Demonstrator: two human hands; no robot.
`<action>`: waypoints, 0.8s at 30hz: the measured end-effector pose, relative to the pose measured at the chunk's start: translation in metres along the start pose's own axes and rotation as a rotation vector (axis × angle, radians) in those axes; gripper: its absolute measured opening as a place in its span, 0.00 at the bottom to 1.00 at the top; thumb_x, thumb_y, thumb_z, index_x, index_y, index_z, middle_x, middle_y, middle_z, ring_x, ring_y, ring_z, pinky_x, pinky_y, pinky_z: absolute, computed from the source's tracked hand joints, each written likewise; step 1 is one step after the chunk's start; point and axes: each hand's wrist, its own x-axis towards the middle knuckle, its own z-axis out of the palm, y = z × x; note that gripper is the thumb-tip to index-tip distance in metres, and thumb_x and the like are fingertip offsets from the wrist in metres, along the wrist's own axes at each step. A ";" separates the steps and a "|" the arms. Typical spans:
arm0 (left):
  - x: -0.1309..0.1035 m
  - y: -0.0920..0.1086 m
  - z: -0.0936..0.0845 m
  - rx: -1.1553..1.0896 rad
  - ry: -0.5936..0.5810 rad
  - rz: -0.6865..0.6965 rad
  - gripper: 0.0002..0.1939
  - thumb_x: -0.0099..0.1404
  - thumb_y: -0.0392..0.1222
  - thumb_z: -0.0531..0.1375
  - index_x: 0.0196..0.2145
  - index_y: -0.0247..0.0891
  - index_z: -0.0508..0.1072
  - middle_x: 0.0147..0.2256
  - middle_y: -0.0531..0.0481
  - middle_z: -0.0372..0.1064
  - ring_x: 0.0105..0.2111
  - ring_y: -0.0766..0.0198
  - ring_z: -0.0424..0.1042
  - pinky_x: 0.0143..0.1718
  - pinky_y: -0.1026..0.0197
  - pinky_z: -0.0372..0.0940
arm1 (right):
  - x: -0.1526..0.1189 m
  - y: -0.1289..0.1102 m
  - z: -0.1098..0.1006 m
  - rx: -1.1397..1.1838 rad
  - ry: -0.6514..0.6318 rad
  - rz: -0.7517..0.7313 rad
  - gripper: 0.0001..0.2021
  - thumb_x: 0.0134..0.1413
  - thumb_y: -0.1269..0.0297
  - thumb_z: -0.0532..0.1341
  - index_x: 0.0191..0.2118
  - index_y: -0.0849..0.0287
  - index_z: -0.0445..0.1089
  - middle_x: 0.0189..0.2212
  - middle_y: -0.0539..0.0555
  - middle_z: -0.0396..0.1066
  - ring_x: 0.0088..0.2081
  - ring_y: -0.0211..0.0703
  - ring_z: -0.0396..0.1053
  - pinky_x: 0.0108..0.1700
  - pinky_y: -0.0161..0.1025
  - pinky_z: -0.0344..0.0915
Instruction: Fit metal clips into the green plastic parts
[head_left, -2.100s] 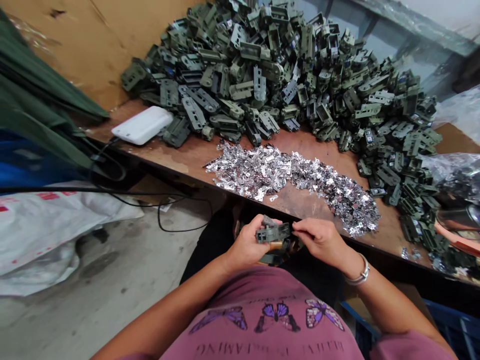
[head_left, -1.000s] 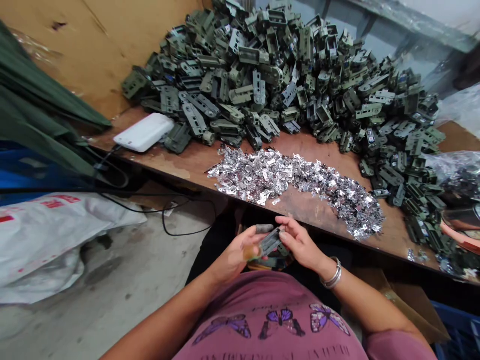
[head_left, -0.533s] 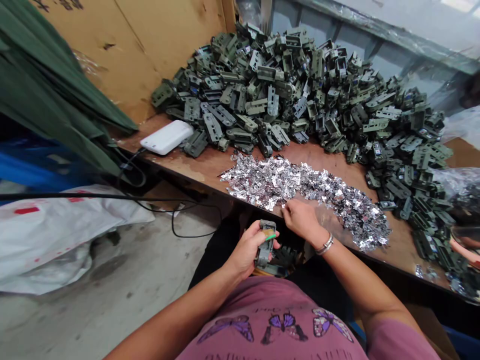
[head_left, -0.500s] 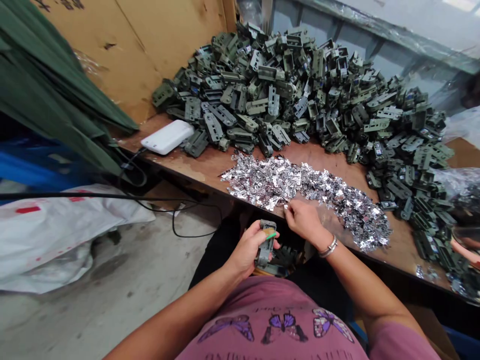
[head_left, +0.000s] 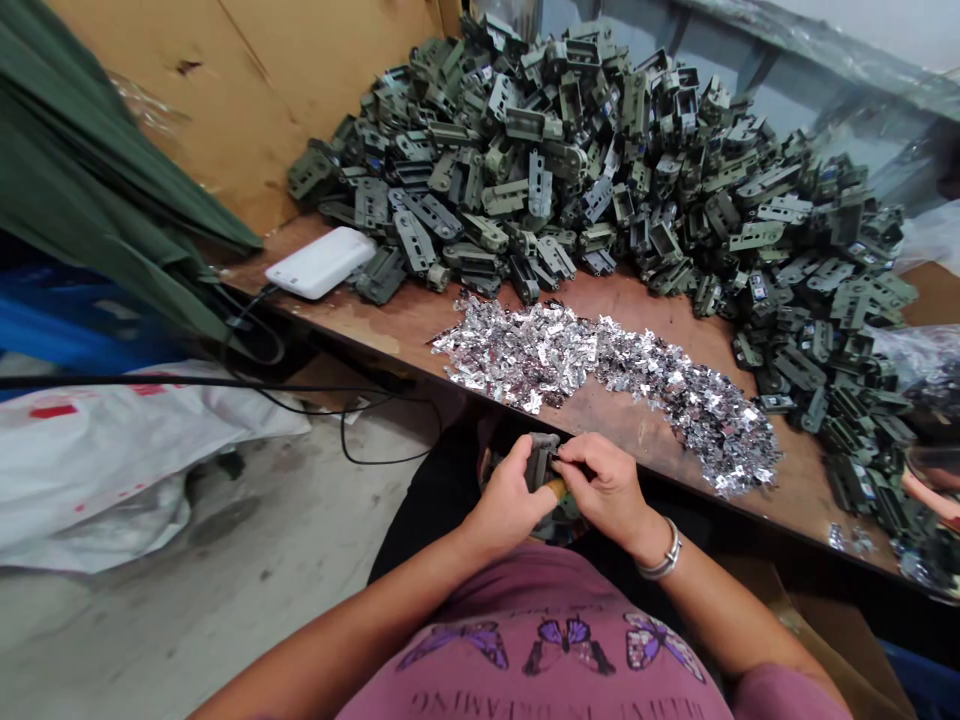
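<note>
Below the table's front edge, my left hand (head_left: 504,502) is closed around a grey-green housing (head_left: 538,462) with a hollow side. Something yellow (head_left: 557,487) covers the tip of my left thumb, which lies along the part. My right hand (head_left: 606,487), with a metal bracelet (head_left: 664,552) at its wrist, is pinched against the housing's right side. What its fingertips hold is too small and hidden to make out. Ahead of both hands, small shiny metal clips (head_left: 525,350) lie in a loose heap on the brown tabletop (head_left: 622,415).
A large pile of similar housings (head_left: 570,170) fills the table's back and right. A white power bank (head_left: 321,262) with a cable lies at left. White sacks (head_left: 150,450) rest on the floor. Another person's hand (head_left: 926,495) shows at the right edge.
My right hand has left the table's edge by the metal clips and come down and left to the housing. My left hand has turned the housing slightly; my view has shifted a little.
</note>
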 end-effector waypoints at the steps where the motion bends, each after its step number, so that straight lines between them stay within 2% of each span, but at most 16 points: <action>1: -0.001 -0.001 0.000 0.046 0.019 0.015 0.14 0.52 0.36 0.62 0.38 0.37 0.66 0.34 0.52 0.68 0.33 0.63 0.67 0.36 0.62 0.63 | -0.001 0.000 0.001 -0.017 0.002 -0.010 0.06 0.60 0.72 0.58 0.35 0.55 0.70 0.29 0.53 0.73 0.33 0.42 0.71 0.36 0.39 0.69; 10: -0.004 -0.001 0.001 0.219 0.094 0.067 0.14 0.51 0.34 0.59 0.37 0.38 0.66 0.32 0.52 0.66 0.32 0.63 0.65 0.36 0.60 0.62 | -0.013 0.003 0.006 -0.089 0.015 -0.051 0.09 0.60 0.73 0.57 0.40 0.54 0.73 0.33 0.55 0.75 0.36 0.42 0.74 0.38 0.40 0.73; 16: -0.008 -0.001 -0.002 0.234 0.071 0.023 0.12 0.52 0.36 0.59 0.35 0.38 0.63 0.30 0.54 0.63 0.31 0.63 0.63 0.33 0.60 0.61 | -0.017 0.001 0.010 -0.088 0.064 -0.129 0.09 0.59 0.75 0.59 0.41 0.55 0.73 0.33 0.55 0.76 0.35 0.41 0.74 0.37 0.37 0.74; 24: -0.011 -0.004 -0.001 0.326 0.052 0.060 0.12 0.53 0.35 0.57 0.36 0.39 0.60 0.31 0.53 0.62 0.33 0.62 0.63 0.35 0.59 0.62 | -0.020 0.004 0.013 -0.099 0.081 -0.108 0.08 0.59 0.75 0.59 0.40 0.56 0.72 0.33 0.55 0.75 0.34 0.40 0.74 0.36 0.36 0.74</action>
